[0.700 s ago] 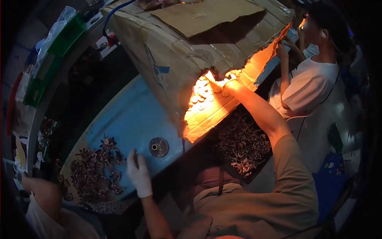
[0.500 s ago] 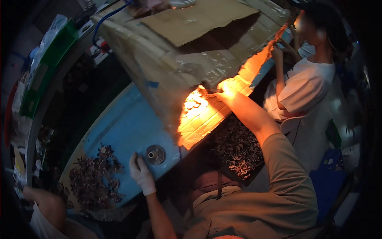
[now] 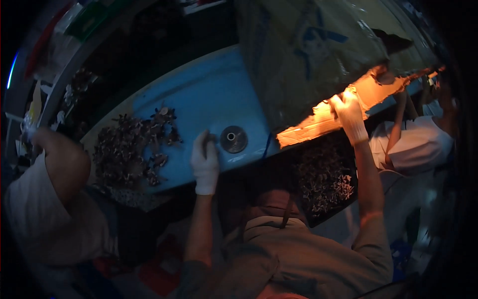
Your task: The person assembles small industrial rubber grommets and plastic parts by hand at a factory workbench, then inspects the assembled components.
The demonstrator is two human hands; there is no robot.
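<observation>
My left hand (image 3: 204, 167), in a white glove, rests on the blue table beside a round metal disc (image 3: 234, 143) with a raised ring at its centre. Its fingers are stretched out and a little bent, close to the disc's left side. My right hand (image 3: 348, 112), gloved too, is at the brightly lit lower edge of a large cardboard cover (image 3: 311, 130). Its fingers are closed together; whatever they hold is hidden by glare and the hand itself. To the left of my left hand lies a heap of small dark branched parts (image 3: 124, 149).
Below the cover's edge stands a dark bin (image 3: 323, 184) full of small parts. A person in a white shirt (image 3: 416, 142) sits at the right. Another person's bent arm (image 3: 64, 159) is at the left. The blue table (image 3: 214, 79) curves away behind.
The view has swung, so the table and cover appear shifted right. My right hand has come out from under the cardboard cover to its edge. My left hand stays beside the disc.
</observation>
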